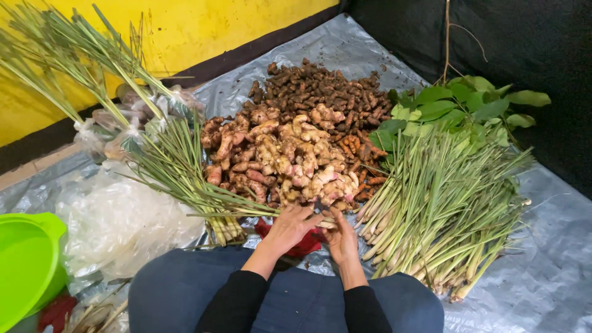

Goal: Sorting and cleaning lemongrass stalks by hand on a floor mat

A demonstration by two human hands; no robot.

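Note:
My left hand (pixel 288 227) and my right hand (pixel 340 237) meet low in the middle, both closed around the pale root ends of a lemongrass bundle (pixel 166 160). Its long green blades run up to the left toward the yellow wall. Just beyond my fingers lies a heap of pale pink-brown ginger roots (pixel 287 160). Under my hands a red object (pixel 305 243) shows, partly hidden. My dark sleeves and blue-clad knees fill the bottom edge.
Small dark-brown rhizomes (pixel 320 89) pile behind the ginger, with orange turmeric pieces (pixel 361 154) beside them. A large loose lemongrass heap (pixel 441 209) and green leaves (pixel 462 102) lie right. Crumpled clear plastic bags (pixel 117 225) and a lime-green basin (pixel 28 262) sit left, all on a grey tarp (pixel 542 271).

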